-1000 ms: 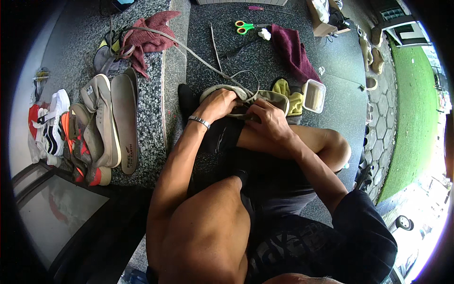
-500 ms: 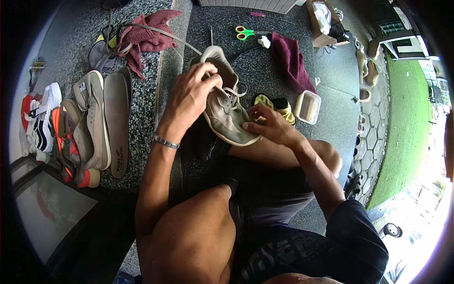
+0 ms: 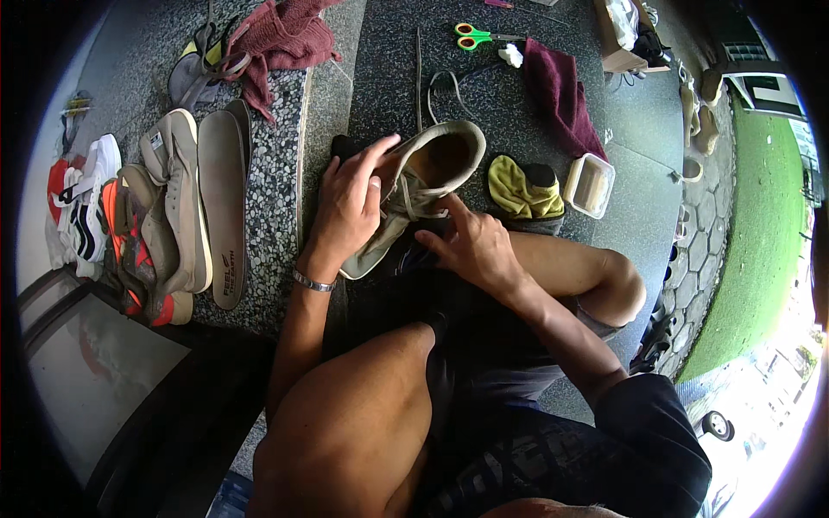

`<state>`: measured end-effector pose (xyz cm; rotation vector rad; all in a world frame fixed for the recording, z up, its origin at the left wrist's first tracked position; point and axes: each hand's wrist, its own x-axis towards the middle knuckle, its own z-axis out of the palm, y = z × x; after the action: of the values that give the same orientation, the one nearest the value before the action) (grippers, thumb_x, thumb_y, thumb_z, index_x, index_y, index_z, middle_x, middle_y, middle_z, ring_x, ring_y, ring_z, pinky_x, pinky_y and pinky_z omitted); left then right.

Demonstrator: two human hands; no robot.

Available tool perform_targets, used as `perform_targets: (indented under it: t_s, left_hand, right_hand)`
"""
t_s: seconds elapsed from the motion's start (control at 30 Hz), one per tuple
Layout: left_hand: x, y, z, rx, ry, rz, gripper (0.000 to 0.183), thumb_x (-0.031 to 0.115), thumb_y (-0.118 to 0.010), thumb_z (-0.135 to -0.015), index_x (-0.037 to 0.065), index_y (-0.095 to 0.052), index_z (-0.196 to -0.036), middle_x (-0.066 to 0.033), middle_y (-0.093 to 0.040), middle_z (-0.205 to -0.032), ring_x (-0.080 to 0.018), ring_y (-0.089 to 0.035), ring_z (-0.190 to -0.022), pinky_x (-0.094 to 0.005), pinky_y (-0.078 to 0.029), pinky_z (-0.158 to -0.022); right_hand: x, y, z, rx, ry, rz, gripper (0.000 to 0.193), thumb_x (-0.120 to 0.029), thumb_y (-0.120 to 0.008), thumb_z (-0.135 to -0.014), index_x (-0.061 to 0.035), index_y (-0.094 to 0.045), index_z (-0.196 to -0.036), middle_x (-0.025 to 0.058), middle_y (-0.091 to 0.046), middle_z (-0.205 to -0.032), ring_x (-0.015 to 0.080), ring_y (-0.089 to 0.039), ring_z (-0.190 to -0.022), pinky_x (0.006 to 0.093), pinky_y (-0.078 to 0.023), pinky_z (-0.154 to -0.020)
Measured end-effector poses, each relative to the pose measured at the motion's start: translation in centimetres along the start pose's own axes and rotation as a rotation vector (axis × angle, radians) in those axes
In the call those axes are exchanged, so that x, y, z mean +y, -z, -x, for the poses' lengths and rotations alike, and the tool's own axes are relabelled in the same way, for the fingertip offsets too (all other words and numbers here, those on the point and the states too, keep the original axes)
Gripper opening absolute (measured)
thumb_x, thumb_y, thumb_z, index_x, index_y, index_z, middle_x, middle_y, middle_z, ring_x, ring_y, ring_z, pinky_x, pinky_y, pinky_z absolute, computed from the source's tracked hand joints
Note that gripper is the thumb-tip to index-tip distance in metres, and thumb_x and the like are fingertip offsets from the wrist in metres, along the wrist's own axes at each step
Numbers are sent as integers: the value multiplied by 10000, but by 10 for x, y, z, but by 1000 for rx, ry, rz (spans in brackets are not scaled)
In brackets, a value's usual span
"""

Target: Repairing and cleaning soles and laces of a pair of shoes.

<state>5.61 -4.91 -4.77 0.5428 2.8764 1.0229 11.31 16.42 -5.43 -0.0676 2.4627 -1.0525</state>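
A beige-grey lace-up shoe is tilted over my lap, its opening up and to the right and its toe toward the lower left. My left hand grips the shoe's left side, thumb on the upper and index finger stretched along the collar. Pale shoelaces cross the tongue, and a loose length trails onto the dark stone beyond. At the shoe's right side is my right hand, its index fingertip touching near the laces. Its thumb and index finger are apart with nothing visible between them; the other fingers are curled.
On the left ledge lie insoles, several shoes and a reddish cloth. Green-handled scissors, a maroon cloth, a yellow-green cloth and a clear plastic container lie beyond and right. A cardboard box stands farther back.
The shoe has swung round, its toe moving from lower right to lower left and its opening to the right. My left hand has shifted from the laces to the shoe's side.
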Motion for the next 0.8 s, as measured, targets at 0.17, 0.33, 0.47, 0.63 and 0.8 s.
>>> perform_targets:
  t_s: [0.17,0.33,0.47,0.63,0.8]
  left_hand:
    - [-3,-9,0,44,184,264,440,11,-450,-971,50,-522,-1404,-182,-669,-1256,-377,-642,-1156,-439,-511,-1008]
    - [-6,-8,4,-34,113,153,365,-7,-460,-964,10,-607,-1297,-198,-659,-1246,-369,-650,-1142,-405,-513,-972]
    - [-8,-13,1,40,40,133,330,3,-498,-916,27,-633,-1217,-155,-702,-1122,-376,-665,-984,-466,-511,-864]
    - [-9,-13,-1,71,18,143,328,-23,-501,-903,28,-646,-1192,-157,-709,-1096,-375,-675,-960,-465,-513,-856]
    - [-11,-9,1,36,59,192,358,-45,-471,-902,36,-666,-1190,-171,-720,-1080,-372,-679,-970,-468,-515,-854]
  right_hand:
    - [-1,-24,-13,343,194,95,344,-267,-795,-832,-99,-680,-1108,119,-618,-1081,329,-613,-1022,416,-552,-802]
    - [10,-1,-13,396,346,9,185,-147,-750,-862,-73,-738,-1031,123,-654,-1038,325,-627,-950,428,-520,-838]
    - [21,41,-19,175,403,-27,107,-127,-689,-935,-47,-731,-993,124,-678,-939,323,-663,-868,416,-524,-787]
    - [27,77,-31,374,548,121,200,-232,-713,-943,-44,-694,-880,120,-680,-813,312,-696,-763,408,-548,-658]
    - [-11,63,-33,223,377,118,321,-375,-752,-884,-67,-675,-930,90,-658,-854,303,-681,-803,420,-550,-651]
